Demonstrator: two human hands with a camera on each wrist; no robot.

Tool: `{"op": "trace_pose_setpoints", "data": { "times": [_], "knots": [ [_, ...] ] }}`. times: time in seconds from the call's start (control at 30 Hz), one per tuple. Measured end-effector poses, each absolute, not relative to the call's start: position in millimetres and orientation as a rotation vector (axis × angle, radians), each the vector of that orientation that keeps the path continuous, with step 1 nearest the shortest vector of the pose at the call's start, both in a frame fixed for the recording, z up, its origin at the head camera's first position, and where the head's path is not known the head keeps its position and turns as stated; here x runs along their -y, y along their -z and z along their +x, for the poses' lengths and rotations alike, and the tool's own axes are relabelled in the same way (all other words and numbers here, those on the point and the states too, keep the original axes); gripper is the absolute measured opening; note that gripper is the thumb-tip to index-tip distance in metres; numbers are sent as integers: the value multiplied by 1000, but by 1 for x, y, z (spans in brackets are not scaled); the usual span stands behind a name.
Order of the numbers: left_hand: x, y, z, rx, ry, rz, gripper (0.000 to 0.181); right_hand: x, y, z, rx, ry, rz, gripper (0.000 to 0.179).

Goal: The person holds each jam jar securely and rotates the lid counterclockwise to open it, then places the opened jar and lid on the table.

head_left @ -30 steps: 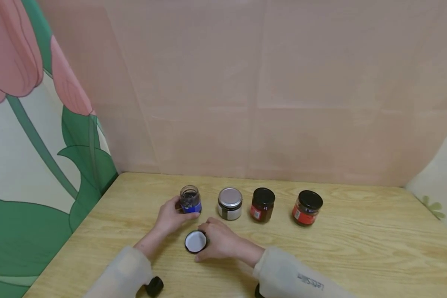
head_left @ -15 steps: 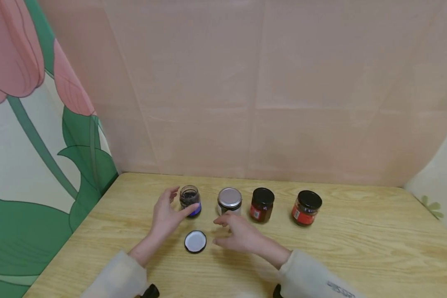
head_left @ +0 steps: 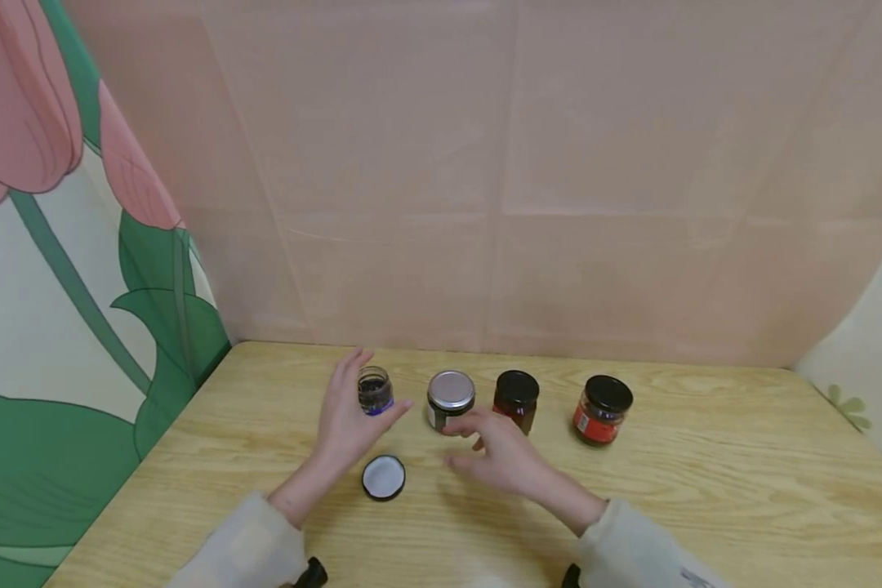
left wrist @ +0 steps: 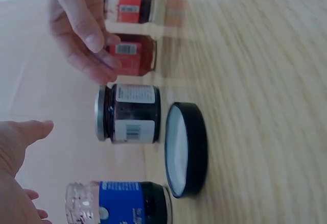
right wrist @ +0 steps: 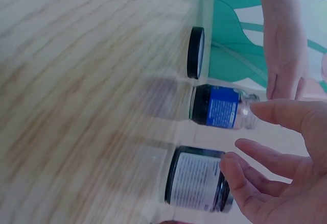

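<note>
Labels (left wrist: pixel 121 201) unreadable: blue on open jar (head_left: pixel 374 395), white on silver-lidded jar (head_left: pixel 451 394).

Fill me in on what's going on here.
A person's left hand is open at the blue jar, not gripping it. That jar stands uncapped on the table, its lid lying inside-up in front of it. The right hand holds nothing and hovers near the silver-lidded jar. That one and both red-labelled jars are capped.
</note>
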State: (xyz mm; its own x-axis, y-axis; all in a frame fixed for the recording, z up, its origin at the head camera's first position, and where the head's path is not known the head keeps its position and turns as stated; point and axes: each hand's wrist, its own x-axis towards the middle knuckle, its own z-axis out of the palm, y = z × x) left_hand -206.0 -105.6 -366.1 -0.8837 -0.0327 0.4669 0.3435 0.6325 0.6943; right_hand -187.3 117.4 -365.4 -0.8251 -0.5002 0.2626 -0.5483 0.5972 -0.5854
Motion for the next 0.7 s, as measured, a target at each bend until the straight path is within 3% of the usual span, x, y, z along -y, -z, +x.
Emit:
{"op": "trace_pose_setpoints", "data": {
  "times": [0.7],
  "knots": [
    [72,354,-208,2446,1262,-313,86,-149,356,-184,2722,-985,804,26]
  ]
}}
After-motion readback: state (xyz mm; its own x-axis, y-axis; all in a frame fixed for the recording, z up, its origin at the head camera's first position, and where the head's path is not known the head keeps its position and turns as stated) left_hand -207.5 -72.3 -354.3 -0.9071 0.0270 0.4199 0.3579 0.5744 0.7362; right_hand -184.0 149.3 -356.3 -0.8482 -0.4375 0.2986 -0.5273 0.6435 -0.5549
